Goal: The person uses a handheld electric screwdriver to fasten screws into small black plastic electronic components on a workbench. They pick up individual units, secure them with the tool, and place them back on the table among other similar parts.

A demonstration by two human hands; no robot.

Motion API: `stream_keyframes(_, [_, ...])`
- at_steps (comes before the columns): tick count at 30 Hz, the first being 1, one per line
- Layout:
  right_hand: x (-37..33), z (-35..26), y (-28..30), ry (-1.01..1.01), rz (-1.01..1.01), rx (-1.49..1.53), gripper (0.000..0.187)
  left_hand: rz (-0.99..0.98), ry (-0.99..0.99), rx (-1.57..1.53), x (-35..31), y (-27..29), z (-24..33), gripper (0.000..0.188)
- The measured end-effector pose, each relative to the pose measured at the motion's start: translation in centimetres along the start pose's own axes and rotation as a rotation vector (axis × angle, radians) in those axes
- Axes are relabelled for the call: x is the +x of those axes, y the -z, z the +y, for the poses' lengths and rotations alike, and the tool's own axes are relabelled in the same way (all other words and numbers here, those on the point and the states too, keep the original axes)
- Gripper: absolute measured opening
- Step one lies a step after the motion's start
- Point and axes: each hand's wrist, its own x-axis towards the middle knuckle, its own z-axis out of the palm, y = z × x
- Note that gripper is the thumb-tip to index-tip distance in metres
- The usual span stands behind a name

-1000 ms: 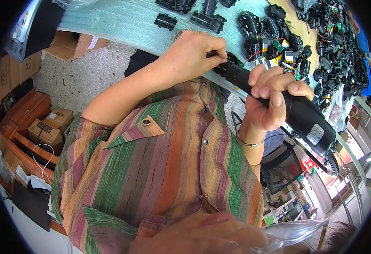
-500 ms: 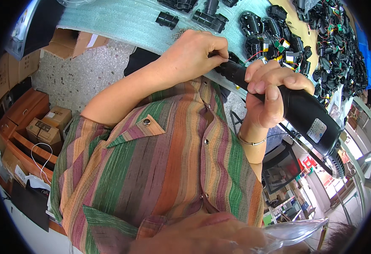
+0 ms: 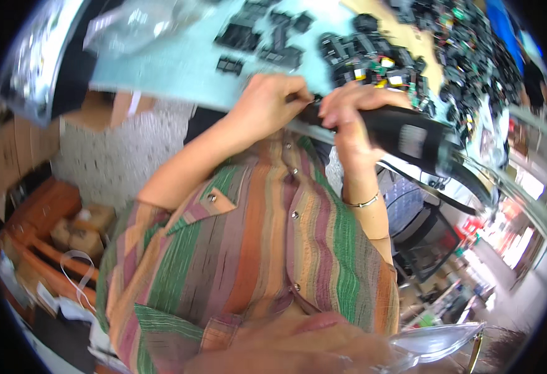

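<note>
My right hand (image 3: pixel 351 121) wraps round a black electric screwdriver (image 3: pixel 382 129), which has a pale label and a cord at its rear end. The tool lies nearly level above the table's near edge, its front end pointing left. At that front end my left hand (image 3: pixel 270 100) is closed in a pinch. A small dark bit shows at its fingertips, too blurred to name. Beyond the left hand lie a small black plastic part (image 3: pixel 229 65) and several black plastic housings (image 3: pixel 280 57). Past the right hand is a group of black housings with wires and small batteries (image 3: pixel 367 56).
A large pile of black assemblies (image 3: pixel 479 75) covers the far right, beside a blue bin (image 3: pixel 506 28). A clear plastic bag (image 3: pixel 133 28) rests on the pale green table covering (image 3: pixel 161 68). Cardboard boxes (image 3: pixel 121 112) stand below on the left; a chair (image 3: pixel 432 240) is behind at right.
The view has shifted, showing more of the table and the plastic bag. Both hands and the screwdriver appear slightly left, the tool lying flatter. Each hand keeps its grip.
</note>
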Motion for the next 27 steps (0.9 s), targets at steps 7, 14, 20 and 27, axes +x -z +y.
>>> stream_keyframes(7, [-1.7, -0.2, 3.1, -0.073, 0.050, -0.096, 0.036, -0.024, -0.068, 0.170, 1.3, -0.8, 1.3, 0.005])
stream_keyframes(14, [-0.3, -4.3, 6.1, 0.178, 0.324, 0.260, 0.032, -0.148, -0.380, 0.288, 0.3, -1.1, 2.5, 0.009])
stream_keyframes(20, [-0.4, -5.0, 9.9, 0.233, 0.412, 0.334, 0.033, -0.263, -0.198, 0.183, 0.8, -0.9, 3.3, 0.006])
stream_keyframes(27, [-1.0, -4.8, 12.7, 0.226, 0.433, 0.249, 0.030, -0.373, -0.320, 0.353, 2.0, -0.8, 6.4, 0.006])
